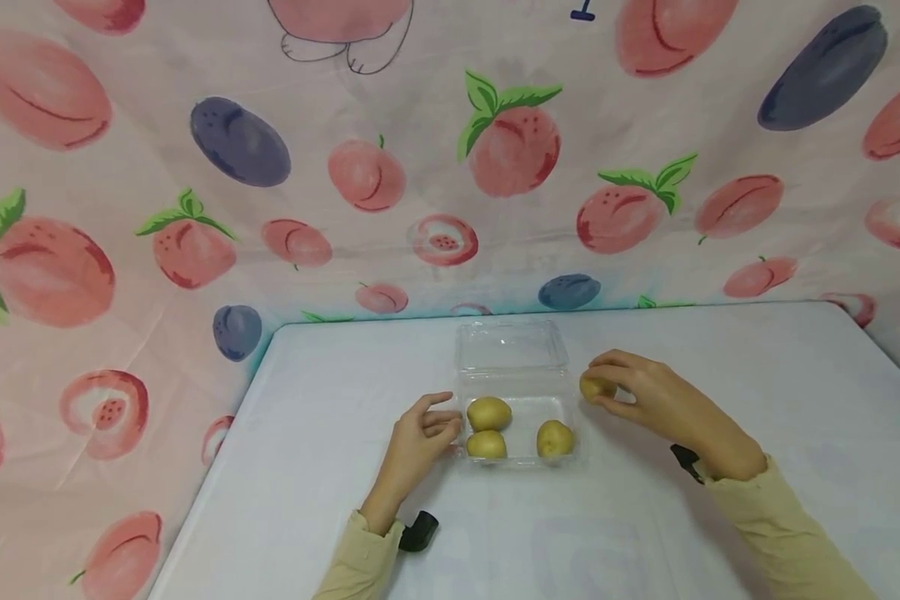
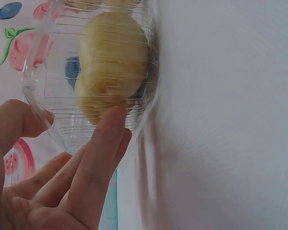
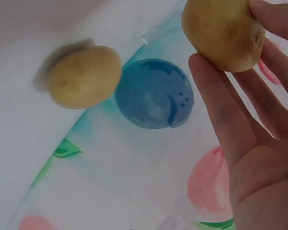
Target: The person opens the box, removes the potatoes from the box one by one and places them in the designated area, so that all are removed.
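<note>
A clear plastic clamshell container lies on the white table with its lid folded back. Two potatoes sit in its left part and one potato in its right. My left hand rests against the container's left side, fingertips touching the wall and rim. To the right of the container, my right hand pinches a potato between thumb and fingers, above the table. In the right wrist view, another potato lies on the table; the head view does not show it distinctly.
The white table ends at the back against a hanging cloth printed with peaches. Black wrist cameras sit at both cuffs, one beside the left sleeve and one beside the right sleeve.
</note>
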